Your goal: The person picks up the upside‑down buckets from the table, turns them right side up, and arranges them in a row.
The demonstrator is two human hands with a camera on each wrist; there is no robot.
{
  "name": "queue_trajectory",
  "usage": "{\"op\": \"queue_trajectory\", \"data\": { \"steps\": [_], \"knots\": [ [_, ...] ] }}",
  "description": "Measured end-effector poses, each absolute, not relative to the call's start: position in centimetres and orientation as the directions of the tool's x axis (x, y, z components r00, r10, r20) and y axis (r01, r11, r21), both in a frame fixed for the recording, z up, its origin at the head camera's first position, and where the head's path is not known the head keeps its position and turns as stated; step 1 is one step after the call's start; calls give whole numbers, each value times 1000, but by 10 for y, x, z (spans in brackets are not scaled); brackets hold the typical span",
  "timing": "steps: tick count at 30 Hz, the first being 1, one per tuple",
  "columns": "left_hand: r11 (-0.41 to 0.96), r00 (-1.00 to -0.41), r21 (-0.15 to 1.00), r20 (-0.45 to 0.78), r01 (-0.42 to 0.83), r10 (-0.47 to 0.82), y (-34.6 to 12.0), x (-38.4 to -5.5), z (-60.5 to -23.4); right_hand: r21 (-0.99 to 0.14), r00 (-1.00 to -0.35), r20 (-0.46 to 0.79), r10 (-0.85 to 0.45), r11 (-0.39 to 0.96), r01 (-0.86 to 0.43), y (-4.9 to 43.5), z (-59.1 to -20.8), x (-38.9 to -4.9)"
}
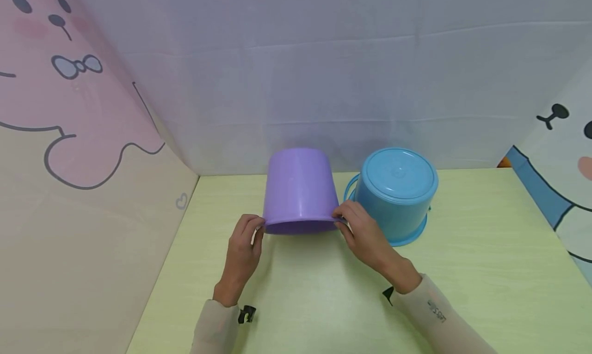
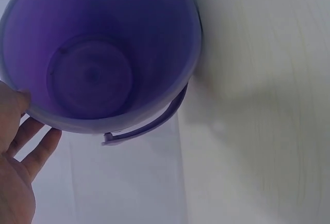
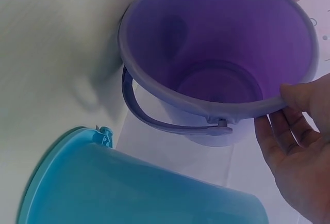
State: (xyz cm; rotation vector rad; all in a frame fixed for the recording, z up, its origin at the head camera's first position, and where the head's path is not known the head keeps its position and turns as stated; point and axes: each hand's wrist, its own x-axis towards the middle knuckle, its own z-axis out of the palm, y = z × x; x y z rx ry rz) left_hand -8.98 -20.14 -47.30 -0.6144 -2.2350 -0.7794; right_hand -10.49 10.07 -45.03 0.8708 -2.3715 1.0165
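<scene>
Purple bucket (image 1: 300,187), at frame centre, is pinched on opposite sides of its rim by left hand (image 1: 242,247) and right hand (image 1: 366,237); blue bucket (image 1: 399,182), right of centre, might be knocked by rightward swinging.

The head view is evenly lit and fairly sharp, with the table (image 1: 296,297) brightest toward its middle and the cloth backdrop (image 1: 324,76) a dimmer grey-lavender. The blue bucket (image 1: 393,218) is lighter on its upturned base than down its side, so light seems to fall from above. A small pale highlight sits low on the purple bucket (image 1: 299,187), whose inside falls into shade. Soft-edged shadows spread over the tabletop beneath it. Lettering on the right sleeve (image 1: 446,315) is too small to read clearly. Both wrist views look hazier and cooler, the tabletop washed toward grey-white, fine detail soft.
</scene>
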Motion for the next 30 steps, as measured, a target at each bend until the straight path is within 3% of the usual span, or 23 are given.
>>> {"op": "queue_trajectory", "data": {
  "steps": [13,30],
  "knots": [
    [691,-631,347,749,634,203,-202,-88,-468,-497,-711,589,-383,522,-693,101,-447,-103],
    [696,-649,363,735,619,195,-201,-86,-465,-516,-720,587,-369,515,-685,102,-446,-100]
  ]
}}
